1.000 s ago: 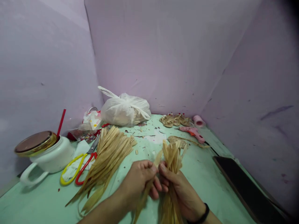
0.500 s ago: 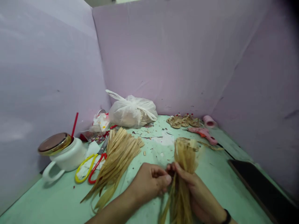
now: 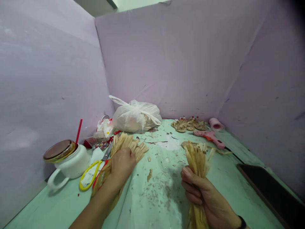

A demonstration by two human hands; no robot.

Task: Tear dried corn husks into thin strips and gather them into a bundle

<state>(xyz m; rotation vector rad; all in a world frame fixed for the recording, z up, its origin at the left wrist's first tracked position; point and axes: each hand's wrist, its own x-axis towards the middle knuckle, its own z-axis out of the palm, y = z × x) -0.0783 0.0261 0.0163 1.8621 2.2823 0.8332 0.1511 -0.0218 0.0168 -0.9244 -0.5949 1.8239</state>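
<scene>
My right hand is closed around a bundle of dry straw strips, which it holds upright over the green table. My left hand lies palm down on the pile of loose straw strips to the left. Its fingers curl down into the strips and are mostly hidden behind the back of the hand. A short cut piece of straw lies on the table between my hands, amid small crumbs.
Left of the pile are yellow- and red-handled scissors and a white mug with a gold lid. A tied white plastic bag sits at the back. Woven straw pieces, a pink glue gun and a pink roll lie far right. A dark flat slab runs along the right wall.
My left hand has let go of the bundle and moved left onto the pile of strips. My right hand still holds the bundle, now a little further right.
</scene>
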